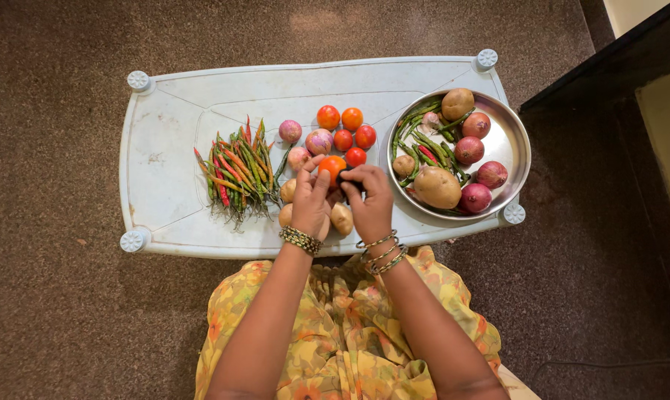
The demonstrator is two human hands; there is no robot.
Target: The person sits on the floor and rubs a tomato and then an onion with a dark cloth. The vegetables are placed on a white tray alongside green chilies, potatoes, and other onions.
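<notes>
She is holding an orange tomato (332, 167) just above the white table's (165, 185) near middle, left hand (310, 204) and right hand (370, 201) both pinching it. Squeezed, it may slip, nudging the potatoes (342, 218) beneath off the near edge.

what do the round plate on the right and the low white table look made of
The round plate looks like polished steel: silver, with mirror-like glare on its bare side. The low white table looks like moulded plastic: matte, scuffed, with raised pressed outlines and round caps at the corners. Neither is certain from sight alone.
</notes>
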